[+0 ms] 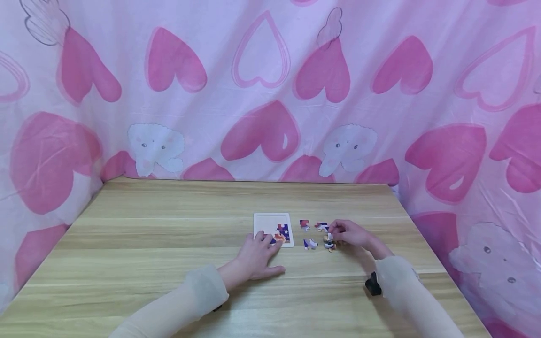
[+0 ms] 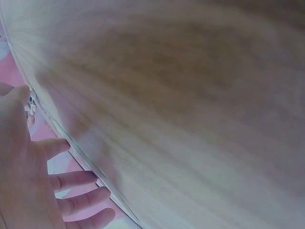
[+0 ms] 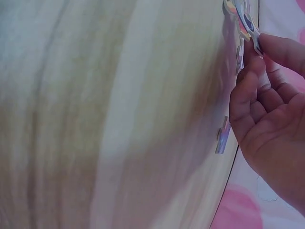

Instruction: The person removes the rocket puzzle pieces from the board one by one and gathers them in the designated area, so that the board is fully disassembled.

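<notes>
A white-framed puzzle board (image 1: 266,220) lies on the table, with joined purple and orange pieces (image 1: 282,231) in its lower right part. My left hand (image 1: 255,257) rests its fingertips on the board's near edge, fingers spread; the left wrist view shows the hand (image 2: 24,171) with nothing in its palm. Right of the board, my right hand (image 1: 350,233) pinches a jigsaw piece (image 1: 328,243) with white, black and orange print. The right wrist view has this piece (image 3: 246,19) tilted up between thumb and fingers.
Loose jigsaw pieces lie between board and right hand: a red one (image 1: 304,225), a purple and white one (image 1: 321,226) and another with white print (image 1: 312,244). A pink heart-patterned curtain (image 1: 211,103) hangs behind the wooden table (image 1: 169,206) and along its sides.
</notes>
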